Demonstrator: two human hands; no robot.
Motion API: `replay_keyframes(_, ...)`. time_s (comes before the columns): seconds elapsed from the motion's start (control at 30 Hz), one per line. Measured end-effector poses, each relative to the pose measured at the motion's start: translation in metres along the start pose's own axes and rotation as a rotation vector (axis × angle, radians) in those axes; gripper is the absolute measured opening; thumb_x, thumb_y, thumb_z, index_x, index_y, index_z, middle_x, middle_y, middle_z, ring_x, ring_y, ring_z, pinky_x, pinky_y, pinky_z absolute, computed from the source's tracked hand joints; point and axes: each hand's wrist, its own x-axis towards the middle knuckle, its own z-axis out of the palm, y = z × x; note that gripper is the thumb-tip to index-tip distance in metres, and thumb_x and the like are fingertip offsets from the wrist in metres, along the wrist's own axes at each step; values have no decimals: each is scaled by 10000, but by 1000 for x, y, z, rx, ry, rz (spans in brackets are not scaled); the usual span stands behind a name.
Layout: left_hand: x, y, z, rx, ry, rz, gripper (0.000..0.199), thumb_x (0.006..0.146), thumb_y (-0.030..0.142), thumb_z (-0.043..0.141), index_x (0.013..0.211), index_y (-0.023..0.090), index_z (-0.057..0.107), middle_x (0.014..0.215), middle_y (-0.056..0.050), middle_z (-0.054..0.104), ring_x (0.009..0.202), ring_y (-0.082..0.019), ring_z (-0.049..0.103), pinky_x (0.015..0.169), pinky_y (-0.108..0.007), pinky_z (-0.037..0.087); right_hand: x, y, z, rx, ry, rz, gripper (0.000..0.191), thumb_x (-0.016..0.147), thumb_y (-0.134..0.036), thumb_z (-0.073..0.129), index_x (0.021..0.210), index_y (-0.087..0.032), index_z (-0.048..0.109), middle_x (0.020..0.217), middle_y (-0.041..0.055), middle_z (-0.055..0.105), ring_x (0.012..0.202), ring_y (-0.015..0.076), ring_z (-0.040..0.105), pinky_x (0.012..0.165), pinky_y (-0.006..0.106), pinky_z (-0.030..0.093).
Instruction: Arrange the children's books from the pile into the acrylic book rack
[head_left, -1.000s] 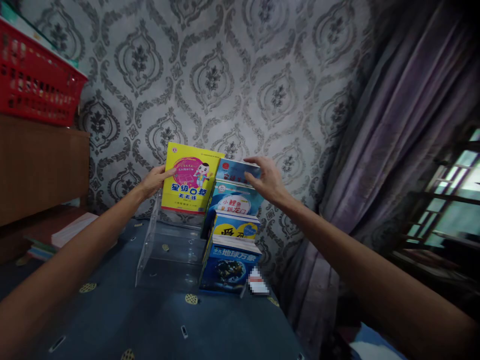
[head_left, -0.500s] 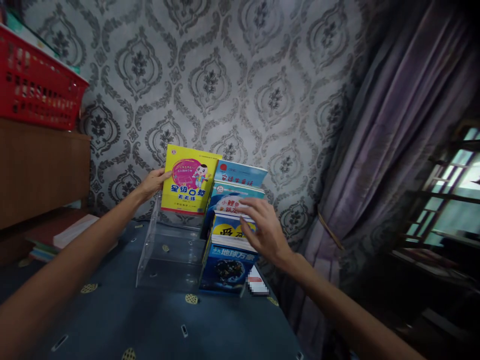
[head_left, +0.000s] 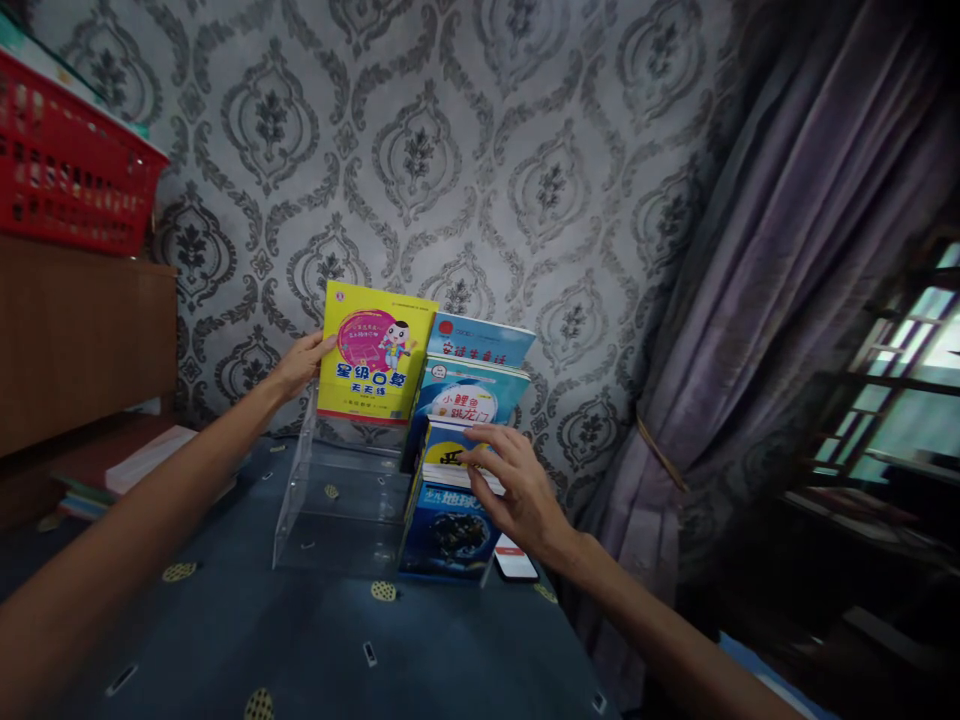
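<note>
A yellow workbook (head_left: pixel 375 352) with a cartoon child on its cover stands at the back left of a clear stepped stand (head_left: pixel 341 540). My left hand (head_left: pixel 300 362) grips its left edge. Right of it, books rise in tiers: a light-blue book (head_left: pixel 484 340) at the rear, a book with a white circle (head_left: pixel 469 395), a blue-and-yellow book (head_left: pixel 448 450), and a dark-blue book with a globe (head_left: pixel 454 535) in front. My right hand (head_left: pixel 517 490) is over the blue-and-yellow book's right side, fingers bent and apart, covering part of its cover. Whether the fingertips press on it is unclear.
A phone (head_left: pixel 516 562) lies right of the stand on the dark patterned tablecloth (head_left: pixel 315 640). Stacked books (head_left: pixel 124 455) lie at left, below a wooden cabinet (head_left: pixel 82 340) bearing a red basket (head_left: pixel 75 160). A purple curtain (head_left: pixel 720 330) hangs at right.
My right hand has moved slightly down and left, from beside the white-circle book to the blue-and-yellow one, uncovering more of the former's cover. My left hand keeps holding the yellow workbook.
</note>
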Motion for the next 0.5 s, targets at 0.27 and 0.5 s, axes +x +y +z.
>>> replay_keyframes(0.27, -7, 2, 6, -14, -12, 0, 645, 587, 628, 862, 988, 142, 722, 883, -93, 788, 817, -271, 746, 732, -365, 614, -5, -17, -3, 97, -21, -7, 212, 933, -81, 532, 1064, -235, 599, 1151, 108, 693, 1108, 260, 638, 919, 470, 534)
replay_keyframes(0.5, -11, 7, 3, 28, 76, 47, 725, 492, 690, 863, 947, 151, 693, 930, -80, 764, 898, -260, 715, 742, -326, 576, -32, -60, 10, 308, -92, 51, 249, 905, -63, 521, 1074, -226, 605, 1151, 106, 690, 1133, 241, 633, 953, 436, 550)
